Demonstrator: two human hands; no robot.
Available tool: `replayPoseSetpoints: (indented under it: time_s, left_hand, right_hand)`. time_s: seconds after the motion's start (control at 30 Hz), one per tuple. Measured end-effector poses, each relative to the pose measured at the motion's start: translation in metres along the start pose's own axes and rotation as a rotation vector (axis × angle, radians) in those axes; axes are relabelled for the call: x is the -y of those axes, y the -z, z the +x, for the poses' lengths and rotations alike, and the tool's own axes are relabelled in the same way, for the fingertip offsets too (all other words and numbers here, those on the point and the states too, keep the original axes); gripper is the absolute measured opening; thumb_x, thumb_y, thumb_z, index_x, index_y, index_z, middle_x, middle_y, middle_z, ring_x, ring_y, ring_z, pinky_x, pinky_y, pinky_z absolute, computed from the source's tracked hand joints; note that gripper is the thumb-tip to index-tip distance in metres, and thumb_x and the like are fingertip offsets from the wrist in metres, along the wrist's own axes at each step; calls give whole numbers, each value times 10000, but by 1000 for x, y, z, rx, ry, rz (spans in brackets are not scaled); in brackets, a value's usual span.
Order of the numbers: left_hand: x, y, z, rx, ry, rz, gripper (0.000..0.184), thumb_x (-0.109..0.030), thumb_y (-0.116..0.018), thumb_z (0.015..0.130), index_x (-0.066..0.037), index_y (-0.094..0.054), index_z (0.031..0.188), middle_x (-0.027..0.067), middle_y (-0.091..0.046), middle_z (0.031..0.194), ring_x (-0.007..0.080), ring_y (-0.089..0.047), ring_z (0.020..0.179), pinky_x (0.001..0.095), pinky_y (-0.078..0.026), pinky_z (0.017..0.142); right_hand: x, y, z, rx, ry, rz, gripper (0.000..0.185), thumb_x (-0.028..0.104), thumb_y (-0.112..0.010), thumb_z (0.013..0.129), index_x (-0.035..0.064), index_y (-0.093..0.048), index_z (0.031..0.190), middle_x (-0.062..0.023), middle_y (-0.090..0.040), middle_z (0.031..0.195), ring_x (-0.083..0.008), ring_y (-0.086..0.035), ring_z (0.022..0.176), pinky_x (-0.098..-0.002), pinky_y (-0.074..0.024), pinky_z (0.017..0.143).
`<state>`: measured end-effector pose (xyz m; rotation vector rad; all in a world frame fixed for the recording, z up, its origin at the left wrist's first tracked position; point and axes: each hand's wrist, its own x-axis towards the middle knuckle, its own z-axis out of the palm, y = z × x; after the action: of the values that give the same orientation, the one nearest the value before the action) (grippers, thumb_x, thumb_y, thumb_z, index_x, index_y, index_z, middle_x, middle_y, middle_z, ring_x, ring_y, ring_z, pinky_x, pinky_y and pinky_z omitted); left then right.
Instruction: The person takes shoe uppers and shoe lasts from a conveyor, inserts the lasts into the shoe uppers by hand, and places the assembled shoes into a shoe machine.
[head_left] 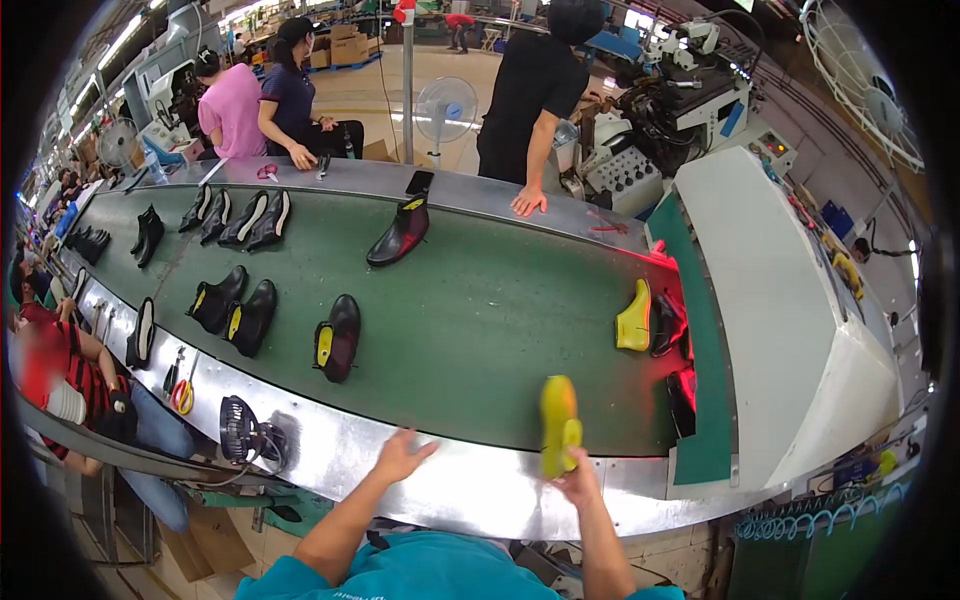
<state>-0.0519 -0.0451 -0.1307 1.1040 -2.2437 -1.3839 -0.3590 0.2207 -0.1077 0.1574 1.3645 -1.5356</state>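
A yellow shoe last point(558, 415) is in my right hand point(576, 480), its lower end gripped by my fingers above the metal edge of the green belt. My left hand point(403, 457) is empty, fingers apart, over the metal edge. Nearest to it on the belt point(450, 330) lies a black ankle boot point(342, 335) with a yellow inside. At the right, a yellow boot-shaped piece point(633, 318) stands beside a dark boot point(667, 322) in red light by the machine opening.
More black boots point(245, 310) lie on the belt's left half, and one point(400, 230) near its far edge. A small black fan point(245, 432) and orange-handled scissors point(182, 396) rest on the near edge. A white machine housing point(780, 320) borders the right. Several people sit or stand around.
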Motion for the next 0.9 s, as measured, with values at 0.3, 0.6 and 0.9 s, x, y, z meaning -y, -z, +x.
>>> replayPoseSetpoints:
  time_s: [0.3, 0.6, 0.9]
  left_hand:
    - [-134, 79, 32, -154, 234, -1111, 386, -321, -732, 974, -8, -648, 1182, 84, -696, 1055, 186, -686, 910, 357, -576, 795]
    - [-234, 122, -33, -177, -190, -1098, 262, -222, -707, 996, 1, -652, 1121, 37, -699, 984, 83, -652, 848, 260, -545, 739]
    - [-230, 102, -53, -107, -267, -1040, 272, -230, -686, 1007, -9, -623, 1153, 38, -692, 978, 86, -655, 845, 253, -542, 752]
  right_hand:
    - [-50, -193, -145, 529, 200, -81, 906, 353, -740, 906, -41, -283, 1582, -159, -501, 1499, -258, -478, 1394, -399, -367, 1169]
    - [-70, -237, -156, -174, 1082, -938, 681, 213, -872, 793, 6, -513, 1333, -177, -735, 1063, -327, -762, 900, -378, -601, 771]
    - [-93, -212, -171, -309, 1077, -942, 470, 77, -822, 697, 40, -631, 1125, -146, -679, 983, -356, -724, 807, -388, -582, 721]
